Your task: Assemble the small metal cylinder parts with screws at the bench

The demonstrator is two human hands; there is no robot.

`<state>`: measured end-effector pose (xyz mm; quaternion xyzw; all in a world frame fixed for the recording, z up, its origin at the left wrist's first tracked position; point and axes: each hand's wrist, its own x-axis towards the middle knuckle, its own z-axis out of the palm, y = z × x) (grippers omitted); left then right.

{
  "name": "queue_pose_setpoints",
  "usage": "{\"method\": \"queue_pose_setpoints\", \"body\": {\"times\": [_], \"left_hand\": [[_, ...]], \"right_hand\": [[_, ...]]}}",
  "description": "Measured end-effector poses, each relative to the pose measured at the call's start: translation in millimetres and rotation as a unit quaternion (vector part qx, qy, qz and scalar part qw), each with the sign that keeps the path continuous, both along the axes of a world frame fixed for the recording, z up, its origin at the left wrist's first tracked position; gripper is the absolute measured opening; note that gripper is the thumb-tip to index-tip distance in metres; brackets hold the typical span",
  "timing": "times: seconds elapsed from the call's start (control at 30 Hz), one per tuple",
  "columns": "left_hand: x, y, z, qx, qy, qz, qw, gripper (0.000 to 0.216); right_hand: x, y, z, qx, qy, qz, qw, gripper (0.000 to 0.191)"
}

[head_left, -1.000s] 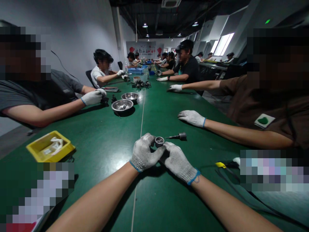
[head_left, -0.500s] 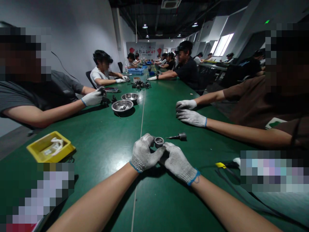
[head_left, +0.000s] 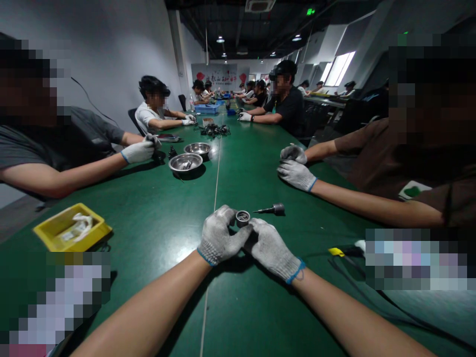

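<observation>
Head view. The round metal part [head_left: 243, 218] is at the centre of the frame, slightly below mid-height, over the green tabletop [head_left: 156, 292]. The gloved left hand [head_left: 219, 235] and right hand [head_left: 273, 249] are together, closed on the part from its left and right sides. The part is short and cup-like. Its open end faces up and toward the camera; its long axis runs from the rim down into the grip. Dark detail is visible inside the rim but cannot be identified.

Just beyond the right hand, a pointed tool [head_left: 273, 209] lies on the tabletop, its long axis nearly horizontal in the frame, thin tip toward the left, thick end toward the right.

The lower portion of the part is hidden by the thumbs. The fingers under the right hand are in shadow, so their exact placement cannot be determined. Both forearms are cut off at the bottom edge. Pixelated blocks obscure areas at lower left and lower right. At centre left, a co-worker's gloved hands [head_left: 138, 150] hold a dark item too indistinct to identify.
</observation>
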<state>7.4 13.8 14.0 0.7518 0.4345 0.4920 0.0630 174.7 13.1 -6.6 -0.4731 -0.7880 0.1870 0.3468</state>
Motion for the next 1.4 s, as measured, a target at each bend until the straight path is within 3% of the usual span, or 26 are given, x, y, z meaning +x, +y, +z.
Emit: {"method": "queue_pose_setpoints", "body": {"times": [0.6,1.0,1.4], "left_hand": [[4.7,0.0,0.7,-0.018,0.015,-0.012,1.0,0.013],[2.1,0.3,0.5,0.022,0.001,-0.011,1.0,0.011],[3.1,-0.1,-0.9,0.049,-0.01,-0.032,0.998,0.01]], "right_hand": [[3.7,0.2,-5.1,0.005,0.055,0.013,0.998,0.02],[1.0,1.5,-4.0,0.002,0.025,0.006,1.0,0.01],[3.1,4.2,-9.7,0.004,0.018,0.011,1.0,0.017]]}}
